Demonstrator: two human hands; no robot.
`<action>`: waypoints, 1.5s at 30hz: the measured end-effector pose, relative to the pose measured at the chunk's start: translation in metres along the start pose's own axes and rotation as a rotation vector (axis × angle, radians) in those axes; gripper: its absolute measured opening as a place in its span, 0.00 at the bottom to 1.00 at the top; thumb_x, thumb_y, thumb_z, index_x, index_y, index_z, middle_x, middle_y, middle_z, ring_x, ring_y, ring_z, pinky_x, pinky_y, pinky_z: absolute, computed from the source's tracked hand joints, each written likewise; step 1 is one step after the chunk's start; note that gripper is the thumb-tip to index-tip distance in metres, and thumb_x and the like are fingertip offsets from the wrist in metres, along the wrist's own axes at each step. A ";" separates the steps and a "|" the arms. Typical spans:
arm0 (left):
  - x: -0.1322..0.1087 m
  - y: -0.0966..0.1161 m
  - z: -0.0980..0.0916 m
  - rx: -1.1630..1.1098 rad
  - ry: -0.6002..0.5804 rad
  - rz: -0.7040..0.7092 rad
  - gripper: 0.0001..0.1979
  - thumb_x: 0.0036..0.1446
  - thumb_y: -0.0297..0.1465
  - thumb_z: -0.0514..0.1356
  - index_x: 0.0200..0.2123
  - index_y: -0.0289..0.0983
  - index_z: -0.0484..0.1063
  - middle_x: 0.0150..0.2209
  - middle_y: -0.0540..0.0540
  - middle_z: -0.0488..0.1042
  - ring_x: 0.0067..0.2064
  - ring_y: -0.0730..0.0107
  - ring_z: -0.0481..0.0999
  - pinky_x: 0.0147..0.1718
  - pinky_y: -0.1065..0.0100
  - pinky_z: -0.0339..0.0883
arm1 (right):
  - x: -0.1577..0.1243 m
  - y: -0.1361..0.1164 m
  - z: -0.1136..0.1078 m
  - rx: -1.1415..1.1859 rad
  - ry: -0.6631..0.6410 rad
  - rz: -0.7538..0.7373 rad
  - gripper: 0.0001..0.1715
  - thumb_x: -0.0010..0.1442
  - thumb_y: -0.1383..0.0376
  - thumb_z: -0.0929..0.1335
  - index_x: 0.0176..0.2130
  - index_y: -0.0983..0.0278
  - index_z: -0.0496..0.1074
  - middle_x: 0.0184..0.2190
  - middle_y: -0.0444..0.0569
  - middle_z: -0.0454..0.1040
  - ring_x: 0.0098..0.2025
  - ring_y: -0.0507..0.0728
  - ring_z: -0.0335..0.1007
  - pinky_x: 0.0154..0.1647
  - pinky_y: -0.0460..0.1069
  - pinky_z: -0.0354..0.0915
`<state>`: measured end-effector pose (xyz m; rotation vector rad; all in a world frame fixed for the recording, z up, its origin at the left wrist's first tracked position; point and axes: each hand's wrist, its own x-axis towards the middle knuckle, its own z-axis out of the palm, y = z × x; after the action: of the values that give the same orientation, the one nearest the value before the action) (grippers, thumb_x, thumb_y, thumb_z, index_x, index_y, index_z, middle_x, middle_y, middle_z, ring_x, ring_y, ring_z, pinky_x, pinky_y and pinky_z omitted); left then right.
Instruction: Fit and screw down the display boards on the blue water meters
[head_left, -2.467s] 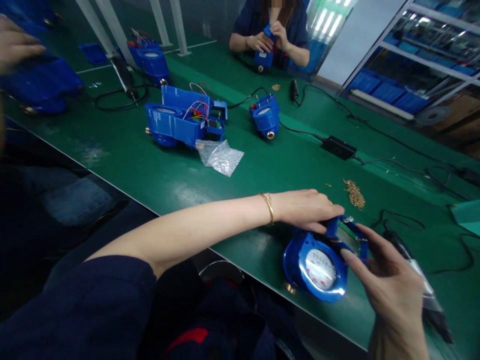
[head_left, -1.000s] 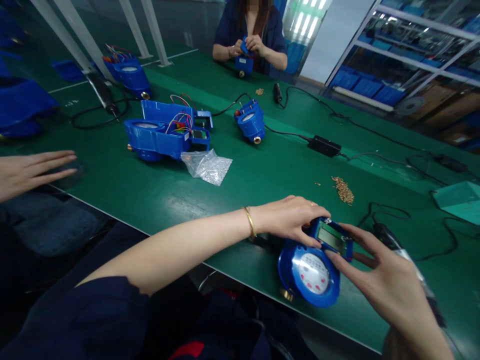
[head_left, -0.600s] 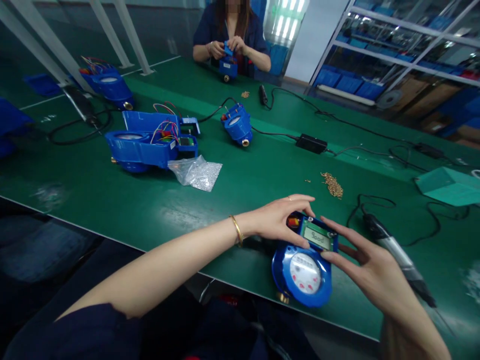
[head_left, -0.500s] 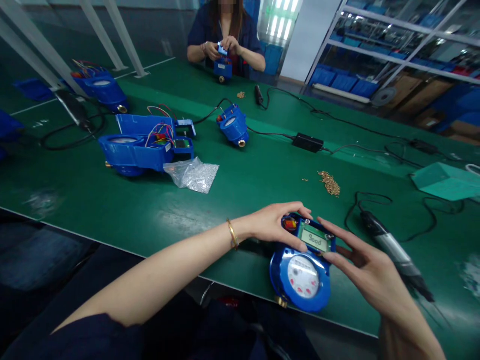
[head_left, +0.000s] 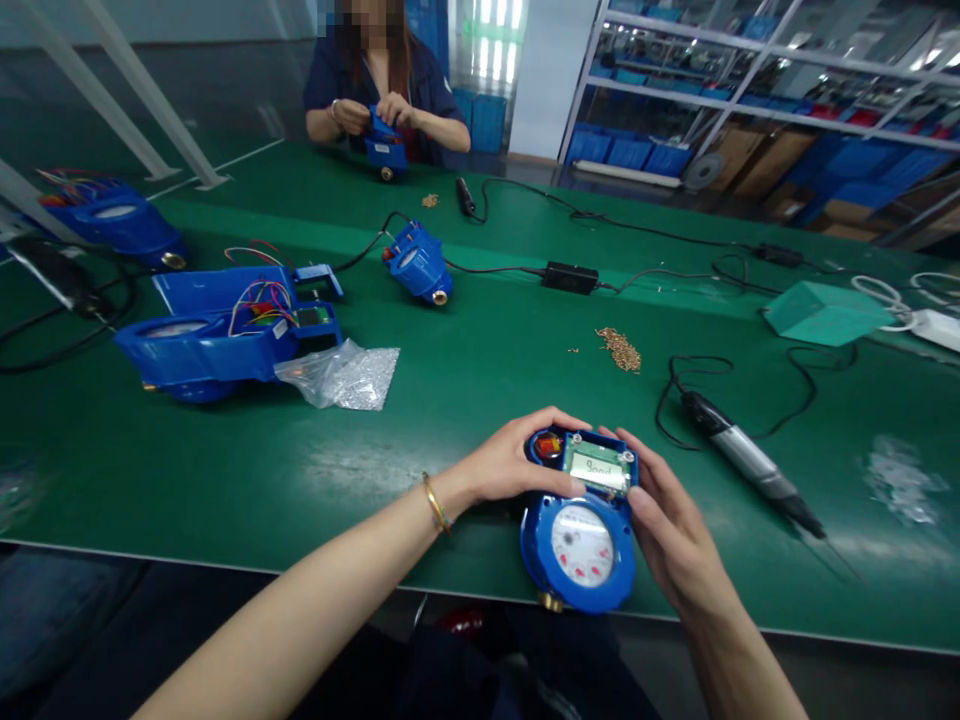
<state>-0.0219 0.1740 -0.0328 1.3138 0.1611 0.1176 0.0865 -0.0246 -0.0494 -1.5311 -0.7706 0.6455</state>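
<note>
A blue water meter (head_left: 536, 535) lies at the bench's front edge, its round dial facing up and a brass fitting at its lower left. Its upper housing is uncovered, showing a small display (head_left: 598, 468) with a few letters on a green circuit board. My left hand (head_left: 517, 462) wraps the housing's left side, thumb lying under the display. On the opposite side, my right hand (head_left: 671, 525) closes around the housing's right edge, with its thumb at the lower corner and fingers partly hidden behind. To the right lies an electric screwdriver (head_left: 750, 458) with a long thin bit.
Small brass screws (head_left: 620, 350) form a pile beyond the meter. Left of it are a clear plastic bag (head_left: 349, 378) and an opened blue meter (head_left: 217, 345) with wires. Another meter (head_left: 416, 265) stands mid-bench near a black adapter (head_left: 570, 277). Across, a co-worker (head_left: 390, 85) handles a meter.
The view has swung right, so the bench things appear further left. My right hand has closed in against the meter's housing, and the meter sits a little straighter.
</note>
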 end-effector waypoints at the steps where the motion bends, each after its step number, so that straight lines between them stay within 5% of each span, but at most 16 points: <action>1: 0.000 -0.002 0.000 -0.008 0.012 0.006 0.30 0.41 0.29 0.75 0.50 0.38 0.74 0.50 0.43 0.78 0.51 0.59 0.76 0.53 0.57 0.66 | 0.000 0.000 0.002 0.030 0.008 0.008 0.28 0.67 0.55 0.66 0.64 0.54 0.63 0.68 0.53 0.60 0.68 0.65 0.58 0.68 0.64 0.58; 6: 0.000 -0.010 0.001 0.091 0.036 0.060 0.32 0.44 0.33 0.75 0.54 0.39 0.74 0.53 0.43 0.77 0.54 0.58 0.75 0.56 0.56 0.65 | 0.000 0.000 0.006 0.098 0.036 0.012 0.26 0.67 0.55 0.66 0.62 0.53 0.66 0.68 0.51 0.61 0.68 0.66 0.59 0.68 0.65 0.57; 17: 0.000 0.004 -0.010 0.295 -0.054 0.077 0.30 0.50 0.37 0.73 0.57 0.43 0.73 0.56 0.45 0.76 0.57 0.57 0.74 0.59 0.56 0.64 | -0.014 0.012 0.035 -0.024 0.261 0.008 0.33 0.72 0.53 0.56 0.72 0.52 0.49 0.72 0.45 0.50 0.73 0.62 0.44 0.72 0.63 0.46; 27: -0.005 0.012 -0.017 0.311 -0.040 0.033 0.32 0.44 0.38 0.75 0.54 0.42 0.75 0.53 0.45 0.77 0.53 0.59 0.76 0.56 0.58 0.66 | -0.002 0.023 0.050 0.174 0.262 0.036 0.31 0.72 0.53 0.52 0.71 0.48 0.50 0.73 0.42 0.46 0.73 0.63 0.43 0.71 0.64 0.50; 34: -0.004 0.005 -0.018 0.318 -0.003 0.036 0.33 0.40 0.40 0.77 0.52 0.42 0.77 0.49 0.45 0.78 0.51 0.56 0.75 0.55 0.56 0.65 | 0.003 0.034 0.040 0.118 0.174 -0.034 0.35 0.72 0.47 0.45 0.72 0.48 0.49 0.73 0.42 0.47 0.72 0.61 0.47 0.63 0.59 0.66; 37: -0.004 0.001 -0.017 0.315 0.034 0.048 0.32 0.40 0.40 0.77 0.51 0.43 0.78 0.47 0.45 0.77 0.49 0.57 0.75 0.53 0.56 0.65 | 0.038 0.033 0.013 -0.116 0.116 -0.058 0.38 0.72 0.46 0.48 0.66 0.57 0.65 0.65 0.52 0.66 0.64 0.62 0.65 0.57 0.58 0.71; 39: -0.004 0.000 -0.016 0.313 0.042 0.064 0.32 0.39 0.39 0.77 0.50 0.42 0.78 0.46 0.45 0.77 0.48 0.57 0.75 0.52 0.56 0.65 | 0.082 0.035 -0.009 -0.501 0.110 -0.149 0.33 0.72 0.47 0.55 0.57 0.63 0.74 0.52 0.57 0.78 0.51 0.62 0.78 0.49 0.56 0.75; 42: -0.005 -0.001 -0.015 0.295 0.041 0.070 0.32 0.38 0.37 0.77 0.50 0.42 0.78 0.45 0.45 0.78 0.47 0.56 0.75 0.53 0.55 0.65 | 0.162 0.046 -0.032 -0.702 0.134 -0.197 0.29 0.70 0.47 0.61 0.44 0.66 0.79 0.41 0.56 0.81 0.41 0.61 0.79 0.46 0.56 0.75; 45: -0.006 -0.001 -0.015 0.289 0.055 0.065 0.32 0.38 0.37 0.77 0.50 0.42 0.79 0.46 0.45 0.78 0.48 0.55 0.75 0.53 0.54 0.64 | 0.221 0.058 -0.036 -0.893 0.044 -0.254 0.17 0.69 0.55 0.67 0.43 0.66 0.75 0.41 0.50 0.78 0.41 0.55 0.76 0.47 0.55 0.73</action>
<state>-0.0303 0.1872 -0.0376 1.6057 0.1875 0.1911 0.2581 0.1242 -0.0954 -2.1758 -1.2924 0.0465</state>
